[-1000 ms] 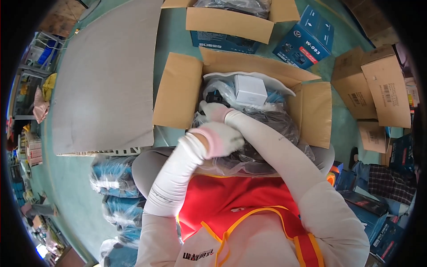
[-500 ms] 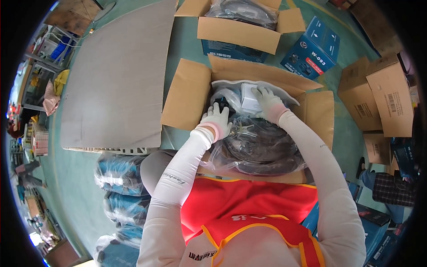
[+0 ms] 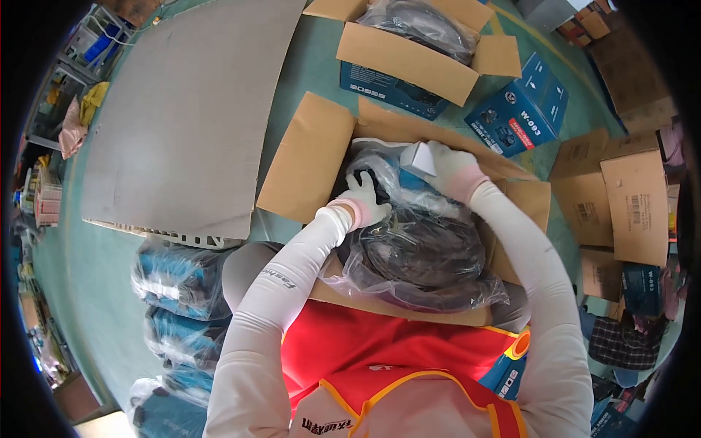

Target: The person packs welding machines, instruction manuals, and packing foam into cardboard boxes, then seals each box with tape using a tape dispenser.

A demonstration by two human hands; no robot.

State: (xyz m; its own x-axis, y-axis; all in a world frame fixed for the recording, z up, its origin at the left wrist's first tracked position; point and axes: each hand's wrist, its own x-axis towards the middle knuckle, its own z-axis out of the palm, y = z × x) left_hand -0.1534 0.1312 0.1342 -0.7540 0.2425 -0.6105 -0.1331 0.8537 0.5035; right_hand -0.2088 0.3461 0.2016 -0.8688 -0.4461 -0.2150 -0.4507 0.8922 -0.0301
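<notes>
An open cardboard box [image 3: 298, 157] stands in front of me, its flaps folded outward. In its near part lies a dark coiled hose-like item [image 3: 423, 244] wrapped in clear plastic. Behind that, a blue machine [image 3: 413, 181] shows partly through plastic wrap. My right hand [image 3: 456, 174], gloved, is closed on a small white box [image 3: 419, 160], tilted above the machine. At the box's left side, my gloved left hand [image 3: 363, 203] rests with fingers spread over a black part [image 3: 374, 184]; most of that part is hidden.
Another open carton [image 3: 409, 64] with a plastic-wrapped dark item stands beyond, beside a closed blue printed carton [image 3: 522, 109]. A large grey board [image 3: 182, 117] lies at the left. Plastic-wrapped blue machines [image 3: 179, 277] line the lower left. Brown cartons [image 3: 634, 197] stand at the right.
My right hand has lifted and tilted the small white box, uncovering the blue machine beneath. The left hand stays over the black part, its fingers now spread wider.
</notes>
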